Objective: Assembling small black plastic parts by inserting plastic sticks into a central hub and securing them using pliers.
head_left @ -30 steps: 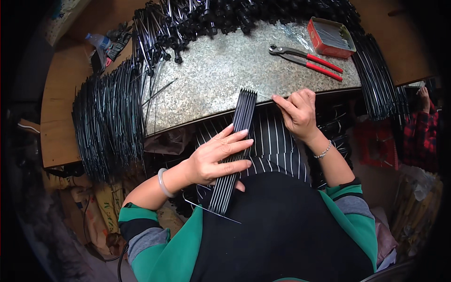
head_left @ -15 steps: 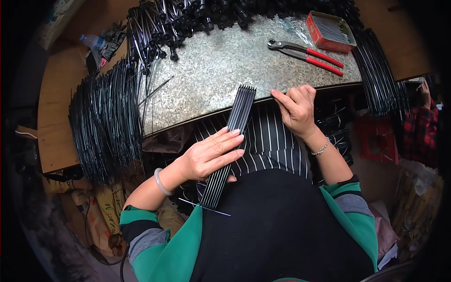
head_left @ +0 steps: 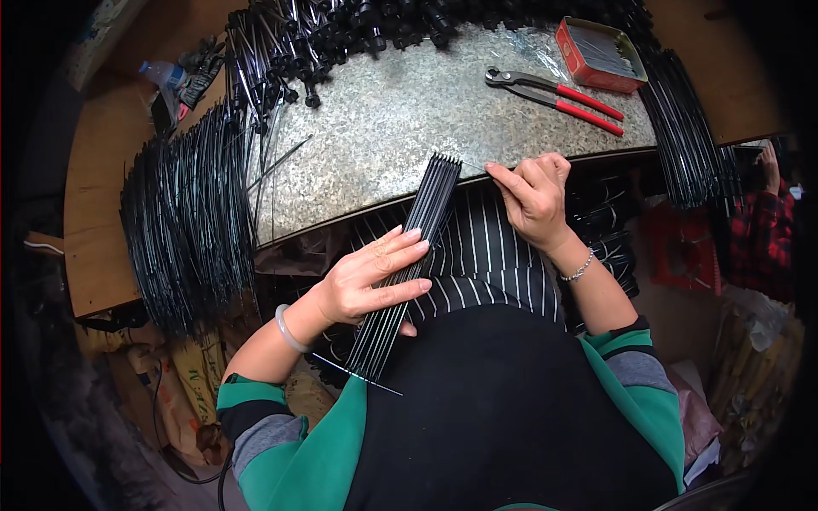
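My left hand [head_left: 362,285] is wrapped across a flat row of thin black rods [head_left: 433,196], fingers on top and the thumb tip showing at their right side. The row slants over my lap, its upper ends reaching the table's near edge. Across its lower ends runs a thin straight wire [head_left: 388,390] that sticks out on both sides. My right hand [head_left: 537,200] is closed in a pinch just right of the upper ends. A fine wire [head_left: 474,163] stretches from its fingertips to those ends.
Pliers with red handles [head_left: 588,113] lie on the speckled table [head_left: 375,119] beside a red box [head_left: 601,58] of thin wires. Thick bundles of black rods [head_left: 187,221] hang at the left edge, more at the right [head_left: 677,128]. Another person's plaid sleeve [head_left: 763,238] shows far right.
My left hand and the row of rods have shifted slightly left, the lower ends most. My right hand keeps its pinch and has moved a touch left.
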`<control>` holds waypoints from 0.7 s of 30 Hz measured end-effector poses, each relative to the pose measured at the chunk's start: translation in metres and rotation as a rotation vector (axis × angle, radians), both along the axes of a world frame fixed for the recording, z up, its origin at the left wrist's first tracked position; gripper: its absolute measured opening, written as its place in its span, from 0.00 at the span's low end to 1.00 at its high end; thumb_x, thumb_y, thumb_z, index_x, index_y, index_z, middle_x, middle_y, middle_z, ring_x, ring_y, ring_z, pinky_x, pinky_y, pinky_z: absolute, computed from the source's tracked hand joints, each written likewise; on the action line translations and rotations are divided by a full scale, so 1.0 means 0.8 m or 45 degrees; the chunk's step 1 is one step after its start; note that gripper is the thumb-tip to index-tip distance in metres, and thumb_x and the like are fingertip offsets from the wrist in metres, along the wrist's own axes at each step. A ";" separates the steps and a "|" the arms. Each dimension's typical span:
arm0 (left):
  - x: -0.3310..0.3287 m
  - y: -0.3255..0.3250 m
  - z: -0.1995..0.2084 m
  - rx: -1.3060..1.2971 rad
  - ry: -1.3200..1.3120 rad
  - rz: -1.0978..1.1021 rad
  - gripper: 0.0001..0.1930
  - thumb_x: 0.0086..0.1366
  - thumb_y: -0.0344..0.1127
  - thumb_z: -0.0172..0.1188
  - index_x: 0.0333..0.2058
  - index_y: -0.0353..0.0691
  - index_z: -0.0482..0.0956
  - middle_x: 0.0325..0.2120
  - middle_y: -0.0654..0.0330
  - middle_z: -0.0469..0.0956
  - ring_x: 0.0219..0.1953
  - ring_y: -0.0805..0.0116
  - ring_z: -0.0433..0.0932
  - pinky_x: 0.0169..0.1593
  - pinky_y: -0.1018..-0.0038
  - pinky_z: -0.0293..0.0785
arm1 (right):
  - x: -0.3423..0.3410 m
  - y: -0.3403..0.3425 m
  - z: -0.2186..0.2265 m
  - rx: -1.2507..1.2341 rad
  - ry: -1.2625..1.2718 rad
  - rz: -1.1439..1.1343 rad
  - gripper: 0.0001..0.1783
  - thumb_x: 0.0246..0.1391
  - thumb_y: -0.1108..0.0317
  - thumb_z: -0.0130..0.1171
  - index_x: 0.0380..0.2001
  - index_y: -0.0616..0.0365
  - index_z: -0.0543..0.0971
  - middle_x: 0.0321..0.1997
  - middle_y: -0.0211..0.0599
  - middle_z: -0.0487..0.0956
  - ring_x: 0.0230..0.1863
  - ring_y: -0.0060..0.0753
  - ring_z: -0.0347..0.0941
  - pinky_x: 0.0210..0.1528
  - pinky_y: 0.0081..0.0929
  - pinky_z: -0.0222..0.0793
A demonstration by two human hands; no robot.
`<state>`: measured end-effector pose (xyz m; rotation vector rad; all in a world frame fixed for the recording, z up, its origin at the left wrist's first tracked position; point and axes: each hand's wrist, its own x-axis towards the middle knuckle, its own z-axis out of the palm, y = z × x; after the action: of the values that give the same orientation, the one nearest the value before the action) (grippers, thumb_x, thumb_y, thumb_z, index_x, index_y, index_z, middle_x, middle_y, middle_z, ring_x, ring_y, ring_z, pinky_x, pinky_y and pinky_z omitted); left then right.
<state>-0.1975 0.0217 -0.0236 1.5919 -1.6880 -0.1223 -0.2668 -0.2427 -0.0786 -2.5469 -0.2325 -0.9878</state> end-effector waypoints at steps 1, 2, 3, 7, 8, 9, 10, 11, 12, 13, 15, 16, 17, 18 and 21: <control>0.001 0.000 -0.001 -0.011 0.008 0.004 0.29 0.42 0.52 0.65 0.41 0.39 0.77 0.45 0.43 0.71 0.51 0.47 0.69 0.54 0.55 0.65 | 0.000 0.001 -0.001 0.000 0.003 -0.004 0.15 0.40 0.74 0.61 0.35 0.49 0.79 0.18 0.23 0.63 0.24 0.26 0.60 0.40 0.28 0.50; 0.001 0.000 -0.002 -0.022 0.017 0.007 0.29 0.42 0.53 0.65 0.40 0.39 0.77 0.45 0.43 0.71 0.50 0.47 0.70 0.53 0.55 0.65 | 0.000 0.001 -0.003 0.000 0.006 -0.008 0.15 0.40 0.74 0.61 0.35 0.49 0.79 0.18 0.23 0.63 0.24 0.26 0.60 0.40 0.28 0.50; 0.002 0.001 -0.002 -0.024 0.014 0.008 0.29 0.42 0.53 0.65 0.40 0.39 0.77 0.45 0.43 0.71 0.50 0.47 0.70 0.53 0.55 0.65 | 0.000 0.002 -0.001 -0.002 0.004 -0.006 0.15 0.40 0.74 0.61 0.35 0.49 0.79 0.18 0.23 0.63 0.24 0.26 0.60 0.40 0.28 0.50; 0.004 0.004 -0.002 -0.038 0.011 0.029 0.29 0.41 0.54 0.65 0.39 0.39 0.78 0.45 0.44 0.72 0.50 0.47 0.70 0.53 0.56 0.65 | 0.004 0.003 0.003 -0.001 -0.023 0.000 0.15 0.40 0.74 0.61 0.36 0.48 0.79 0.18 0.23 0.63 0.24 0.26 0.59 0.40 0.27 0.50; 0.004 0.004 -0.004 -0.036 0.013 0.016 0.29 0.41 0.54 0.65 0.39 0.39 0.78 0.45 0.43 0.72 0.50 0.47 0.70 0.53 0.56 0.65 | 0.004 0.004 0.001 -0.008 -0.019 -0.011 0.14 0.41 0.73 0.61 0.35 0.48 0.79 0.18 0.23 0.63 0.24 0.26 0.59 0.40 0.27 0.50; 0.003 0.004 -0.005 -0.034 0.014 0.003 0.29 0.40 0.54 0.65 0.39 0.40 0.78 0.45 0.43 0.72 0.50 0.47 0.70 0.53 0.56 0.65 | 0.004 0.005 0.000 -0.015 -0.017 -0.022 0.13 0.41 0.72 0.61 0.35 0.47 0.80 0.18 0.23 0.63 0.24 0.26 0.60 0.41 0.27 0.50; 0.003 0.004 -0.005 -0.033 0.013 -0.009 0.30 0.40 0.54 0.65 0.39 0.40 0.78 0.45 0.43 0.72 0.50 0.47 0.70 0.53 0.56 0.65 | 0.004 0.006 -0.001 -0.023 -0.016 -0.032 0.12 0.41 0.71 0.60 0.34 0.47 0.80 0.18 0.23 0.62 0.24 0.25 0.60 0.41 0.28 0.50; 0.003 0.004 -0.006 -0.034 0.014 -0.009 0.30 0.40 0.54 0.65 0.39 0.40 0.78 0.45 0.43 0.72 0.50 0.47 0.70 0.53 0.56 0.65 | 0.004 0.005 -0.002 -0.024 -0.015 -0.032 0.12 0.41 0.71 0.60 0.34 0.47 0.80 0.18 0.23 0.62 0.24 0.25 0.60 0.41 0.28 0.50; 0.004 0.004 -0.008 -0.037 0.016 0.002 0.30 0.40 0.55 0.65 0.39 0.40 0.77 0.45 0.43 0.71 0.50 0.47 0.70 0.53 0.56 0.65 | 0.005 0.005 -0.003 -0.021 -0.023 -0.043 0.13 0.41 0.71 0.60 0.34 0.47 0.80 0.18 0.22 0.62 0.24 0.25 0.60 0.41 0.28 0.50; 0.002 0.005 -0.010 -0.037 0.021 0.015 0.30 0.41 0.55 0.65 0.40 0.40 0.77 0.45 0.43 0.71 0.50 0.47 0.70 0.53 0.56 0.65 | 0.004 0.006 -0.005 -0.016 -0.029 -0.053 0.13 0.41 0.71 0.60 0.34 0.46 0.80 0.18 0.22 0.62 0.24 0.25 0.60 0.41 0.28 0.50; 0.000 0.006 -0.011 -0.037 0.025 0.030 0.30 0.41 0.55 0.65 0.40 0.40 0.77 0.45 0.43 0.71 0.50 0.47 0.70 0.53 0.56 0.65 | 0.003 0.007 -0.006 -0.011 -0.035 -0.060 0.13 0.41 0.71 0.60 0.34 0.46 0.80 0.18 0.22 0.62 0.23 0.25 0.60 0.41 0.28 0.49; 0.000 0.007 -0.010 -0.037 0.033 0.020 0.31 0.40 0.55 0.65 0.40 0.40 0.77 0.45 0.43 0.71 0.50 0.47 0.70 0.53 0.56 0.65 | 0.002 0.008 -0.005 -0.015 -0.028 -0.047 0.14 0.40 0.72 0.60 0.35 0.46 0.80 0.18 0.22 0.62 0.24 0.25 0.60 0.42 0.28 0.50; 0.001 0.007 -0.009 -0.036 0.041 0.011 0.31 0.40 0.55 0.65 0.40 0.40 0.77 0.45 0.43 0.71 0.50 0.47 0.70 0.53 0.56 0.65 | 0.003 0.008 -0.005 -0.020 -0.022 -0.034 0.15 0.39 0.72 0.60 0.35 0.45 0.80 0.19 0.22 0.62 0.25 0.25 0.60 0.42 0.28 0.50; 0.001 0.007 -0.009 -0.036 0.051 -0.001 0.31 0.40 0.55 0.65 0.41 0.40 0.77 0.46 0.43 0.71 0.50 0.47 0.70 0.53 0.56 0.65 | 0.002 0.008 -0.005 -0.024 -0.013 -0.022 0.16 0.39 0.72 0.60 0.36 0.44 0.80 0.19 0.22 0.62 0.26 0.26 0.60 0.42 0.29 0.50; 0.000 0.007 -0.010 -0.037 0.032 -0.014 0.31 0.40 0.56 0.64 0.41 0.40 0.77 0.46 0.44 0.71 0.50 0.47 0.70 0.53 0.57 0.65 | 0.001 0.004 -0.007 -0.036 -0.033 0.005 0.18 0.37 0.73 0.60 0.36 0.43 0.80 0.20 0.22 0.62 0.28 0.26 0.59 0.43 0.28 0.50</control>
<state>-0.1976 0.0271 -0.0314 1.5541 -1.6726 -0.1224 -0.2658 -0.2394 -0.0839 -2.5592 -0.2608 -1.0238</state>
